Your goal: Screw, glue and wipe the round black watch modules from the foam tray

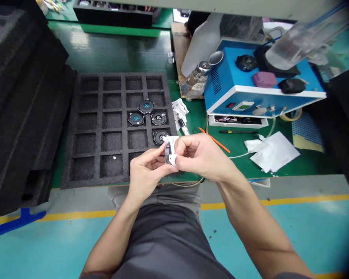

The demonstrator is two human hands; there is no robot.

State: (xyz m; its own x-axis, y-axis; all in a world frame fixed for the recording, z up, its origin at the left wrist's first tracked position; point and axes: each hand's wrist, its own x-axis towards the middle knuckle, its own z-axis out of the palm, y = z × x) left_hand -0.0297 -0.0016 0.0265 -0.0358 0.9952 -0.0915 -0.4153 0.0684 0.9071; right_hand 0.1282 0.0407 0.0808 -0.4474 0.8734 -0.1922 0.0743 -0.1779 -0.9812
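Observation:
Between the fingertips of my left hand (147,168) is a small round dark watch case (167,154), tilted on its edge. My right hand (206,157) pinches a white cloth (172,142) and presses it against the case's right side. Both hands are closed, above the near right corner of a black foam tray (100,106) with square compartments. Similar round black watch parts lie just beyond my fingers: one part (146,106) across a divider, others (136,119) (158,118) in compartments, and the nearest part (160,136) partly behind the cloth.
A blue machine (221,95) stands at the right, with a glass jar (194,83) and white bottle (202,42) beside it. An orange stick (218,142), a pen (238,132) and white wipes (275,153) lie on the green bench. Stacked black foam (20,104) rises at left.

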